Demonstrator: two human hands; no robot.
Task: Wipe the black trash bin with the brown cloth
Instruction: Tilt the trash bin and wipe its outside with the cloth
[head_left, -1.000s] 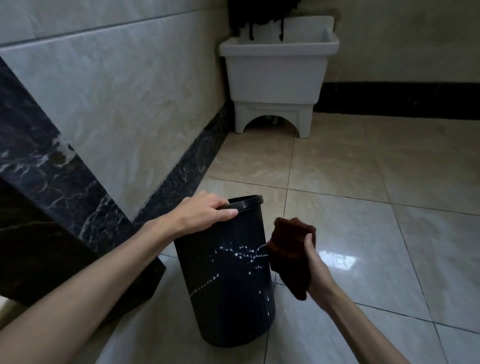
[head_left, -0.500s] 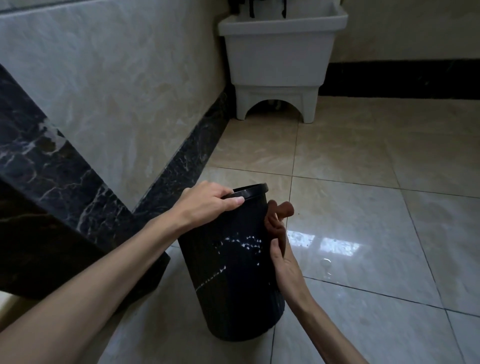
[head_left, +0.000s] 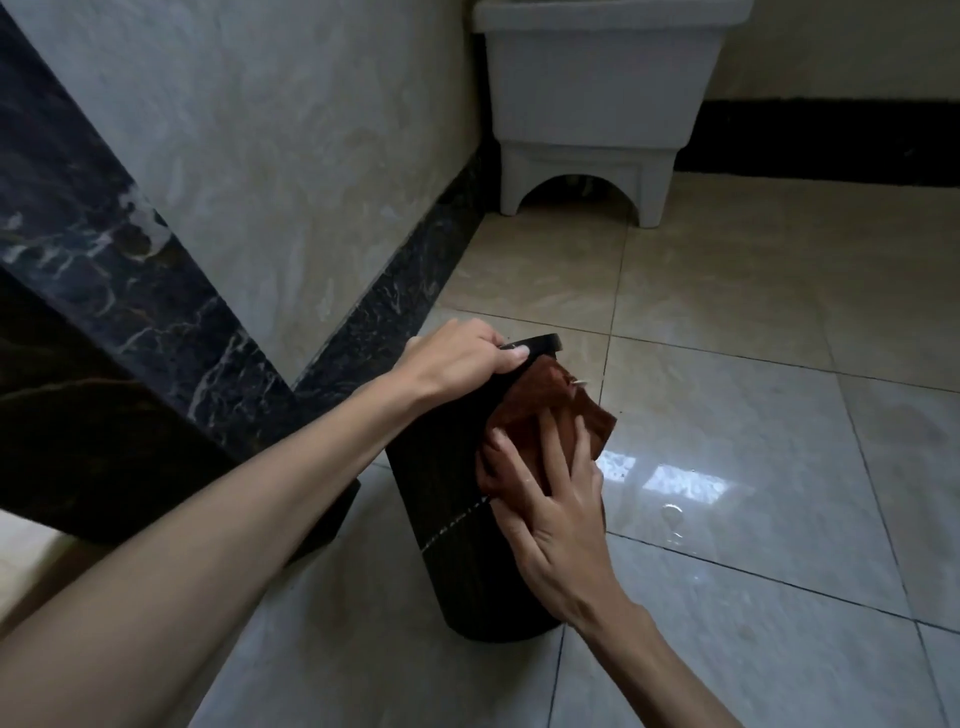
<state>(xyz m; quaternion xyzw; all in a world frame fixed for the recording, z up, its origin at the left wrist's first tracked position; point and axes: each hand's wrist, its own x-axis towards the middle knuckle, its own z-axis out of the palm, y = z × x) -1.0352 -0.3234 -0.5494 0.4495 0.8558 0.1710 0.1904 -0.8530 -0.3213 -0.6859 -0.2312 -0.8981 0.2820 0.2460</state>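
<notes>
The black trash bin (head_left: 452, 519) stands on the tiled floor, tilted a little to the right, with a thin white streak across its side. My left hand (head_left: 457, 358) grips its rim at the top. My right hand (head_left: 556, 499) lies flat on the bin's upper right side and presses the brown cloth (head_left: 545, 415) against it. The cloth spreads from just under the rim to my fingers, with one corner sticking out to the right. Most of the bin's right side is hidden behind my hand and the cloth.
A marble wall with a dark skirting band (head_left: 363, 322) runs along the left, close behind the bin. A white plastic basin on legs (head_left: 587, 104) stands in the far corner. The glossy floor tiles (head_left: 753, 415) to the right show small water drops (head_left: 672, 514).
My right hand turned from the bin's edge onto its front side and spread the cloth flat over the white specks. The left hand kept its grip on the rim.
</notes>
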